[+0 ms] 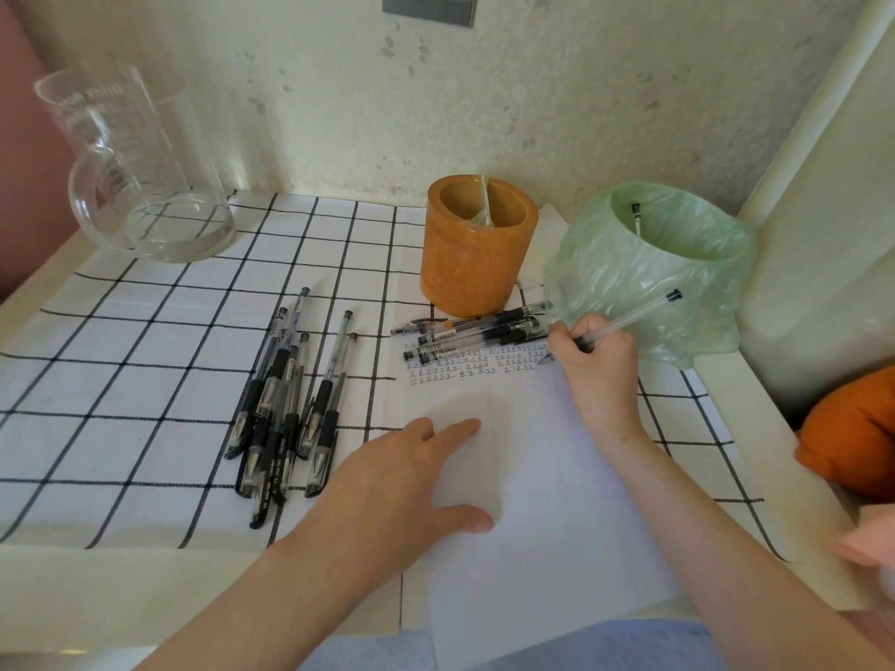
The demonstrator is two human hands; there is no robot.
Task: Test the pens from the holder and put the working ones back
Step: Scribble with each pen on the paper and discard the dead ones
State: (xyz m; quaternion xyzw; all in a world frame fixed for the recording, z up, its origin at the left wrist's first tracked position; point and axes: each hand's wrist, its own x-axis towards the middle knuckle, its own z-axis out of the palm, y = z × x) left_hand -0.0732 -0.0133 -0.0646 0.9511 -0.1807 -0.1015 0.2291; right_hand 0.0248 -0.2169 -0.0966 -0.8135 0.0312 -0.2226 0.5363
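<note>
The left hand [407,481] lay flat on the paper [532,501], fingers straight and spread, pressing the sheet down near its left edge. The paper rested on a checked cloth [145,341]. Just left of that hand a pile [285,409] of black-grip pens lay on the cloth, their tips mostly towards the person, several overlapping.

Farther up the sheet, the right hand [600,365] gripped a pen [629,319] with curled fingers; its tip met the paper at the end of the rows of small marks [479,368], and its clear barrel slanted up and right across the front of the bin [649,273]. Just beyond the marks a row [479,334] of pens lay sideways along the top edge of the paper, close against the foot of the holder [477,249].

The holder, an orange-brown cup, stood upright on the cloth with no pens showing in it. Right beside it stood the bin, lined with a green bag, and one discard [637,217] stood up inside. An orange cushion [852,433] sat at the right edge. At the far left a glass jug [140,171] stood by the wall.
</note>
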